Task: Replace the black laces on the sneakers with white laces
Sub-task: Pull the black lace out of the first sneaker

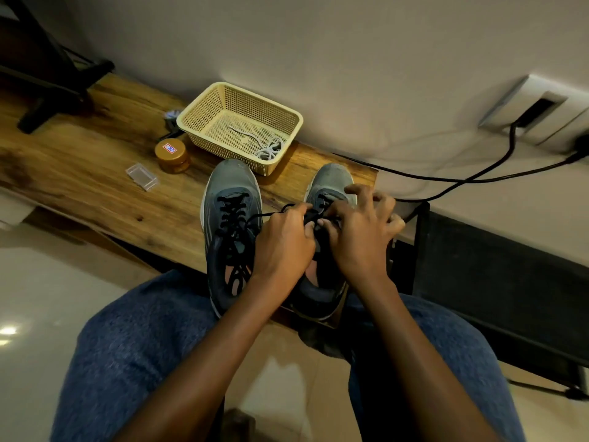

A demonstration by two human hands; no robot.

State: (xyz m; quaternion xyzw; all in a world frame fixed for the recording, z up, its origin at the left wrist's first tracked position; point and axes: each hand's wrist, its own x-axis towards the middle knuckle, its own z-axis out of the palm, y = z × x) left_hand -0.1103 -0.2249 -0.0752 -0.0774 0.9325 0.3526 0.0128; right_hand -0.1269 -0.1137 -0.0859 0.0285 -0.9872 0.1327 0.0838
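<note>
Two grey sneakers stand side by side on the wooden table (79, 167), toes pointing away from me. The left sneaker (231, 199) is fully laced with a black lace. Over the right sneaker (331, 180) both my hands work at its black lace (271, 213). My left hand (283, 244) pinches the lace, a loose end running out to the left. My right hand (360, 234) pinches the lace at the eyelets with thumb and forefinger, the other fingers spread. White laces (267, 149) lie in a beige basket (191, 118) behind the shoes.
An amber jar (172, 154) with a gold lid and a small clear plastic box (141, 177) sit left of the basket. Black cables (478, 177) run along the wall at the right. A dark stand (47, 84) occupies the far left. My knees in blue trousers (143, 339) are below.
</note>
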